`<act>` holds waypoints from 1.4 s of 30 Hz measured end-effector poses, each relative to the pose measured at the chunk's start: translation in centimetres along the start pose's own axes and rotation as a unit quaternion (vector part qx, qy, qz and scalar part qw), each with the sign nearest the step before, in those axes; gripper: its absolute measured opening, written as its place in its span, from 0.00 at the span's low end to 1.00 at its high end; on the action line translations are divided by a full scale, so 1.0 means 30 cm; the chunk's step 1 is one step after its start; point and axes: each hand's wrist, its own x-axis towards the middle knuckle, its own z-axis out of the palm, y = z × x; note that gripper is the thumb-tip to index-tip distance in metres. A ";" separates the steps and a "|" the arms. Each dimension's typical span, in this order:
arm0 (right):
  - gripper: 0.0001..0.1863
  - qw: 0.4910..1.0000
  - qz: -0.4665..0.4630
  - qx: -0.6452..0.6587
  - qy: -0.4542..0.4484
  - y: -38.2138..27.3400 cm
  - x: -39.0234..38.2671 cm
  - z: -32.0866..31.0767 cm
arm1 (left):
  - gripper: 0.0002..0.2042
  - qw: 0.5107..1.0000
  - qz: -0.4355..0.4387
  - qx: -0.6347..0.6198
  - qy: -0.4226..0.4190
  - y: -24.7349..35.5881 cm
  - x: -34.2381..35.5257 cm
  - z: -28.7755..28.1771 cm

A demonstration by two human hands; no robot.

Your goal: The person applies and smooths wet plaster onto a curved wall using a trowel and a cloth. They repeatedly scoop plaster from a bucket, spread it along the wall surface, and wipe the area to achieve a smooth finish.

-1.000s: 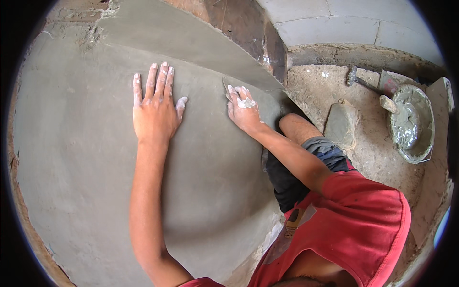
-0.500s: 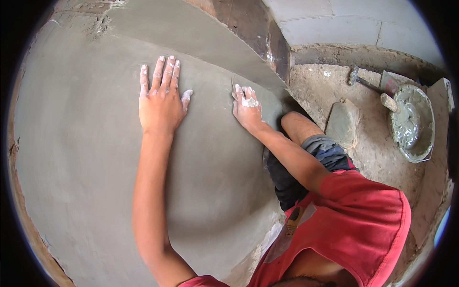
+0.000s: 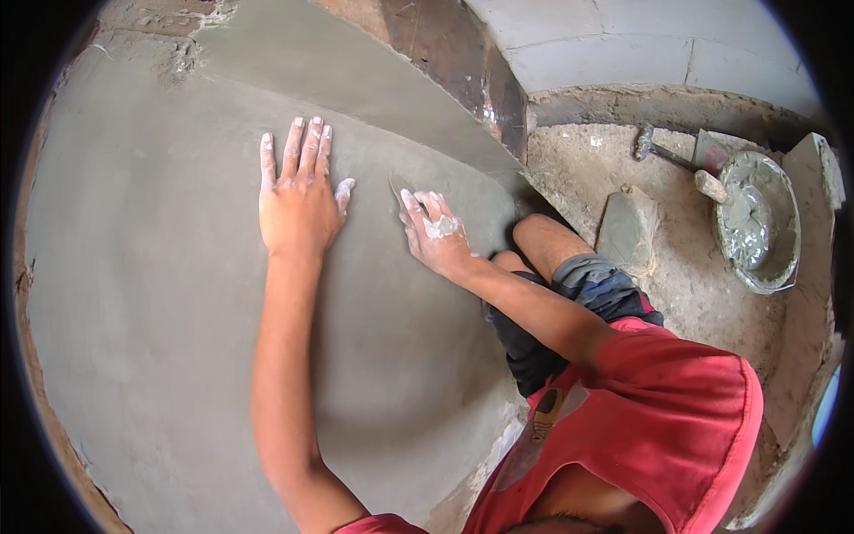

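A broad grey plastered surface (image 3: 160,294) fills the left and middle of the view. My left hand (image 3: 301,200) lies flat on it, fingers stretched and dusted with plaster. To its right, my right hand (image 3: 438,231) is closed round a small trowel (image 3: 398,190), its pointed thin blade showing past the fingers against the surface. The trowel's handle is hidden in the hand. Wet plaster clings to the back of that hand. Just beyond both hands, the surface meets another plastered face (image 3: 356,80) along a straight corner.
At the right, a bucket of wet plaster (image 3: 756,222) stands on the rough floor (image 3: 676,267). A hammer (image 3: 667,153) lies at its far side, near a wooden handle (image 3: 712,185) at the rim. A flat plaster-coated board (image 3: 625,230) rests beside my knee. A white block wall (image 3: 614,58) stands behind.
My right hand has moved left and slightly nearer with the trowel, whose blade now shows more. The left hand stays flat in nearly the same place. The whole view has shifted slightly.
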 end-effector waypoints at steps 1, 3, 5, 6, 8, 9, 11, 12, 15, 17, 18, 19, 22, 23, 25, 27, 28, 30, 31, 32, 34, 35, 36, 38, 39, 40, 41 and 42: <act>0.35 0.999 -0.005 0.001 0.037 0.006 -0.004 0.007 | 0.37 1.000 0.002 -0.001 0.000 -0.001 -0.001 0.001; 0.34 0.999 0.010 -0.004 0.033 0.017 -0.015 0.011 | 0.37 1.000 0.007 0.004 -0.008 -0.002 -0.003 -0.001; 0.34 0.997 0.073 -0.028 0.012 0.027 -0.020 0.009 | 0.37 1.000 0.010 0.015 -0.008 -0.003 -0.005 -0.009; 0.34 0.993 0.104 -0.050 0.029 0.032 -0.017 0.009 | 0.37 1.000 0.010 0.012 -0.014 -0.003 -0.005 -0.015; 0.32 0.996 0.083 -0.007 -0.014 0.044 -0.007 0.004 | 0.37 1.000 0.009 0.007 -0.012 0.001 -0.007 -0.032; 0.32 0.996 0.082 -0.005 -0.034 0.049 -0.005 -0.002 | 0.37 1.000 0.011 0.009 -0.008 0.003 -0.009 -0.043; 0.31 0.994 0.082 -0.015 -0.065 0.057 0.009 -0.009 | 0.37 1.000 0.017 0.012 -0.017 0.002 -0.018 -0.066; 0.31 0.998 0.061 -0.012 -0.009 0.064 0.017 -0.010 | 0.37 0.999 0.019 0.012 -0.023 0.002 -0.017 -0.071; 0.31 0.998 0.047 -0.009 0.042 0.079 0.029 -0.013 | 0.38 0.999 0.023 0.019 -0.043 -0.002 -0.018 -0.084; 0.32 0.994 0.096 -0.021 -0.037 0.093 0.031 -0.009 | 0.38 0.998 0.026 0.027 -0.047 -0.001 -0.016 -0.083; 0.33 0.988 0.130 -0.035 -0.079 0.098 0.030 -0.007 | 0.37 0.998 0.025 0.028 -0.041 -0.001 -0.015 -0.082; 0.32 0.982 0.153 -0.028 -0.103 0.104 0.030 -0.004 | 0.37 0.998 0.025 0.029 -0.042 -0.001 -0.016 -0.082; 0.32 0.990 0.120 -0.005 -0.077 0.114 0.025 0.005 | 0.36 0.998 0.028 0.029 -0.043 0.000 -0.019 -0.084; 0.31 0.997 0.079 -0.006 -0.008 0.115 0.021 0.007 | 0.36 0.998 0.028 0.030 -0.044 0.000 -0.020 -0.086; 0.29 0.999 0.026 -0.020 0.025 0.118 0.015 0.011 | 0.37 0.998 0.026 0.028 -0.039 -0.001 -0.020 -0.087; 0.29 0.997 0.073 -0.008 0.018 0.122 0.010 0.012 | 0.37 0.999 0.027 0.029 -0.038 -0.003 -0.021 -0.087; 0.29 0.995 0.098 -0.007 0.018 0.127 0.007 0.011 | 0.37 0.999 0.026 0.027 -0.035 -0.003 -0.020 -0.085; 0.28 0.994 0.111 0.002 -0.025 0.135 0.005 0.008 | 0.37 0.999 0.028 0.024 -0.033 -0.002 -0.020 -0.080; 0.27 0.993 0.112 0.002 -0.030 0.142 0.008 0.008 | 0.37 0.999 0.027 0.023 -0.029 -0.002 -0.019 -0.076; 0.27 0.988 0.141 -0.006 -0.065 0.145 0.008 0.005 | 0.37 0.999 0.027 0.020 -0.031 -0.001 -0.019 -0.074; 0.28 0.998 0.061 -0.010 0.005 0.152 0.010 0.003 | 0.37 0.999 0.027 0.019 -0.022 0.001 -0.017 -0.067; 0.29 0.998 0.050 -0.019 0.015 0.153 0.010 0.002 | 0.37 0.999 0.025 0.018 -0.022 0.001 -0.018 -0.063; 0.29 0.999 0.019 -0.026 0.008 0.151 0.011 0.000 | 0.37 0.999 0.029 0.018 -0.029 0.001 -0.019 -0.064; 0.29 0.997 0.078 -0.026 -0.004 0.141 0.012 -0.006 | 0.37 0.999 0.029 0.024 -0.030 -0.001 -0.018 -0.067; 0.30 0.994 0.105 -0.022 -0.032 0.132 0.011 -0.009 | 0.37 0.999 0.029 0.021 -0.036 -0.002 -0.018 -0.070; 0.30 0.985 0.153 -0.024 -0.071 0.125 0.014 -0.013 | 0.37 0.999 0.029 0.021 -0.037 -0.002 -0.020 -0.075; 0.30 0.984 0.154 -0.012 -0.087 0.116 0.015 -0.017 | 0.37 0.999 0.029 0.022 -0.037 -0.001 -0.019 -0.080; 0.30 0.994 0.099 0.005 -0.043 0.108 0.019 -0.023 | 0.37 0.999 0.029 0.022 -0.033 0.000 -0.019 -0.085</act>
